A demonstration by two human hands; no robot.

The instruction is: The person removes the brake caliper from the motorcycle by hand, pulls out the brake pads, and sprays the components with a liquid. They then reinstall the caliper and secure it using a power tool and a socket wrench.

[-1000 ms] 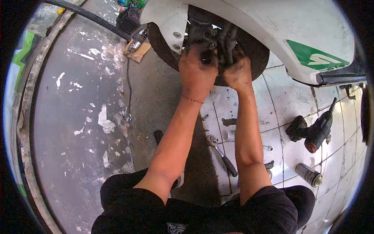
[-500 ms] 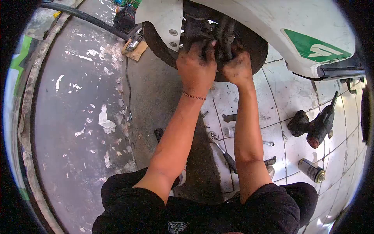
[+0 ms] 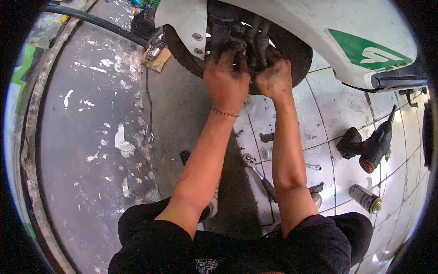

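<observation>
My left hand (image 3: 226,82), blackened with grime, reaches up into the dark mechanical parts (image 3: 258,39) in front of the wheel (image 3: 299,55). Its fingers are bent around something dark that I cannot make out. Close by on the right, my right hand (image 3: 275,80) has its fingers curled at the lower end of the same parts, and its fingertips are hidden in shadow. White body panels (image 3: 182,23) of the vehicle frame the wheel on the left and above.
On the white tiles lie a ratchet (image 3: 259,176), a cordless power tool (image 3: 372,146), a spray can (image 3: 365,198) and a small wrench (image 3: 313,167). A shock absorber (image 3: 156,48) rests on cardboard (image 3: 160,60) at the upper left. A black hose (image 3: 100,20) crosses the top left.
Both hands stay at the parts. My left hand's fingers have shifted their bend slightly, and the view has moved a little, so the wheel and panels sit higher and further left.
</observation>
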